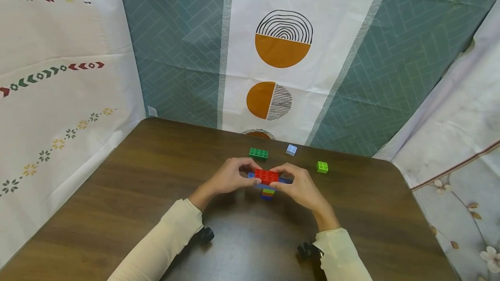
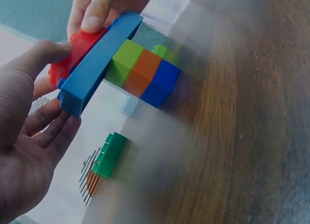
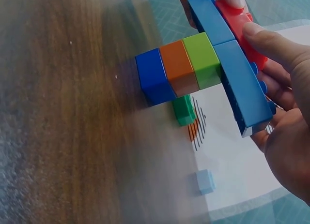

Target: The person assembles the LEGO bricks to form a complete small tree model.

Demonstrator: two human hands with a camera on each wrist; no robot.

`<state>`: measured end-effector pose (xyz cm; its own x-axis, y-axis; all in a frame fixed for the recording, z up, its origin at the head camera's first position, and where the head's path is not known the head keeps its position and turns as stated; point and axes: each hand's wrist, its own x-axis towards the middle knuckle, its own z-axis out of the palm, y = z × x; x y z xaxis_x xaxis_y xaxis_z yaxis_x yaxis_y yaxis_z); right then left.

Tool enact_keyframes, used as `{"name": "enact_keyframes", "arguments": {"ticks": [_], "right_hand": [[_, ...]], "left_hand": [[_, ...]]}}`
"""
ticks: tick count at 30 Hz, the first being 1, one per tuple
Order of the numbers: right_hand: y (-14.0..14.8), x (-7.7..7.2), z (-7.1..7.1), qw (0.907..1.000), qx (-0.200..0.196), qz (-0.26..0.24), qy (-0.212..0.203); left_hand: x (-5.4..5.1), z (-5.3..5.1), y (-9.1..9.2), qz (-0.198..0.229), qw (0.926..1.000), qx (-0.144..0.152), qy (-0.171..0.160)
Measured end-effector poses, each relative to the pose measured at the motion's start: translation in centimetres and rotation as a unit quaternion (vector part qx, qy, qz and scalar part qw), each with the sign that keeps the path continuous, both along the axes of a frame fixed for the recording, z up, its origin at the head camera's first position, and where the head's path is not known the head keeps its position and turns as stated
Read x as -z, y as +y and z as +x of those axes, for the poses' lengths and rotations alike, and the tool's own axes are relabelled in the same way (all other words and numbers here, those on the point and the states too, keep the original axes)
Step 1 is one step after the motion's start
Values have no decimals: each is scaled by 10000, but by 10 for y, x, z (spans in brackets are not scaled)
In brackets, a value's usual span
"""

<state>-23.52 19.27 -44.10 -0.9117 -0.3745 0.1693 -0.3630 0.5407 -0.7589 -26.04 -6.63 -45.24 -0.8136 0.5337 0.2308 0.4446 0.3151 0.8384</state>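
A red brick point(image 1: 267, 177) lies across the joint between two long blue bricks point(image 2: 99, 59) set end to end. Beneath that joint stands a small column: a lime brick point(image 3: 201, 59) on top, an orange brick point(image 3: 178, 64) in the middle, a dark blue brick point(image 3: 154, 76) on the table. My left hand point(image 1: 231, 178) pinches the red brick's left end, thumb on the near side. From the other side, my right hand point(image 1: 302, 185) pinches its right end. Whether the red brick is fully seated on the studs, I cannot tell.
Behind the hands on the brown table point(image 1: 164, 164) lie a dark green brick point(image 1: 258, 153), a pale blue brick point(image 1: 291, 149) and, farther right, a bright green brick point(image 1: 322, 167). A patterned cloth point(image 1: 179, 55) hangs along the table's back edge.
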Motion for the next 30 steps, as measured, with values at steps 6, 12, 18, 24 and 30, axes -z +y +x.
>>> {"name": "enact_keyframes", "arguments": {"ticks": [6,12,18,24,30], "right_hand": [[0,1,0,9999,-36,-44,96],[-2,2,0,9998,-124,-74,152],[-3,2,-1,9996,-158,-64,220],[-3,3,-1,9993,-231,-69,300],[-2,3,0,9991,-224,6,368]], "left_hand": [[1,-1,-1,61,10000,56,-47],[2,-2,-3,14,10000,77,-23],[3,-3,-3,-9,10000,74,43],[1,-2,-3,-77,9999,19,123],[4,-2,-2,-90,9998,21,172]]}}
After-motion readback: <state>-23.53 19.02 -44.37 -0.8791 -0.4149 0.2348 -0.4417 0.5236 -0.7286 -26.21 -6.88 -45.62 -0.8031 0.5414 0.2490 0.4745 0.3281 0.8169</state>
